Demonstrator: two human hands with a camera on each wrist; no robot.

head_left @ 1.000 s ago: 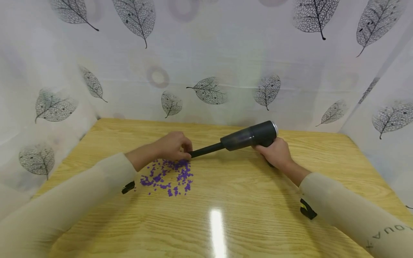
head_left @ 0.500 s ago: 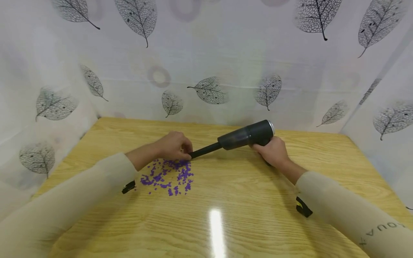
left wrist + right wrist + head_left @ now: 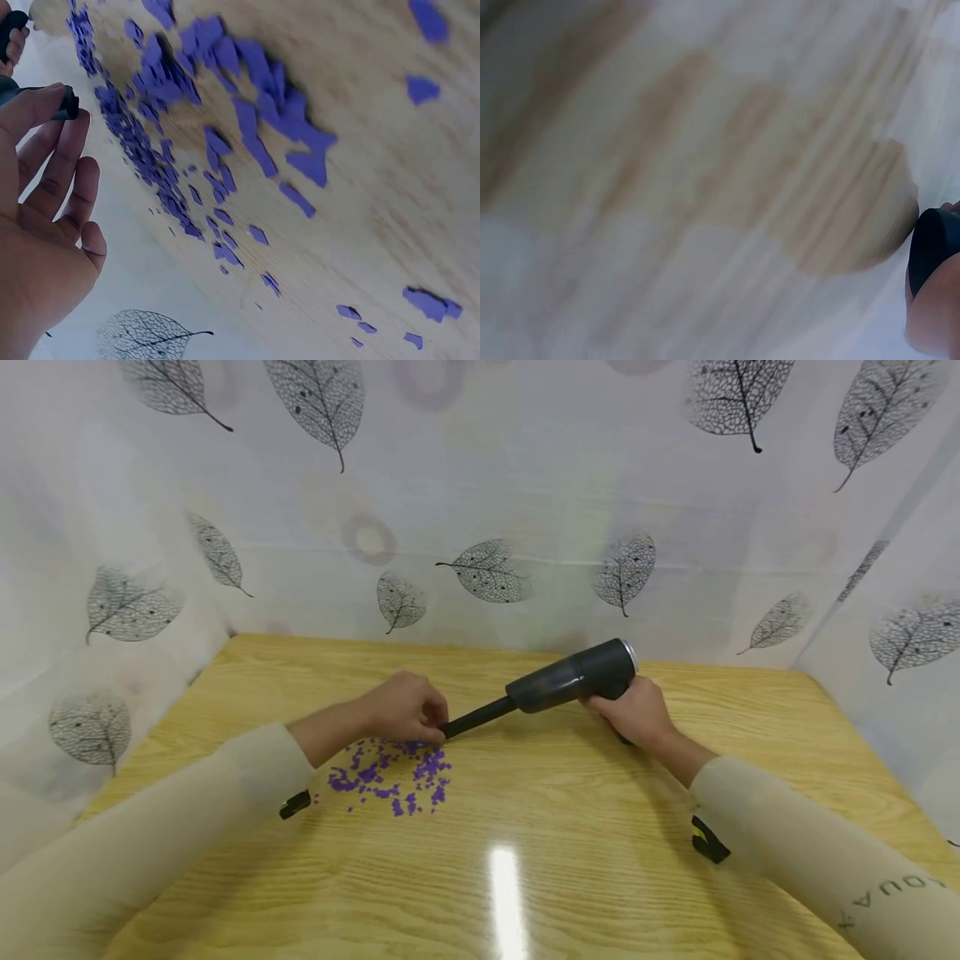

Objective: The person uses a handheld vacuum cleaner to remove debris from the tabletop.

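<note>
A white glare [image 3: 507, 897] streaked the tabletop [image 3: 600, 843] at the head view's lower centre; the right-wrist view was blurred.

Purple bits [image 3: 368, 774], blk device [image 3: 551, 685], yel. woodgrain tbl [image 3: 600, 835], wht leaf-print backdrop [image 3: 525, 485]

The left hand [image 3: 407, 708] is at the nozzle end of the black handheld device [image 3: 551, 685] — thumb and forefinger pinching the tip, the other fingers loosely bent beside it, the little finger farthest from it. The right hand [image 3: 637, 714] grips the device's handle, most of its fingers hidden. Both arms reach forward to the device — left arm [image 3: 247, 781] toward its nozzle, right arm [image 3: 787, 843] toward its handle — sleeved, with bare wrists.
</note>
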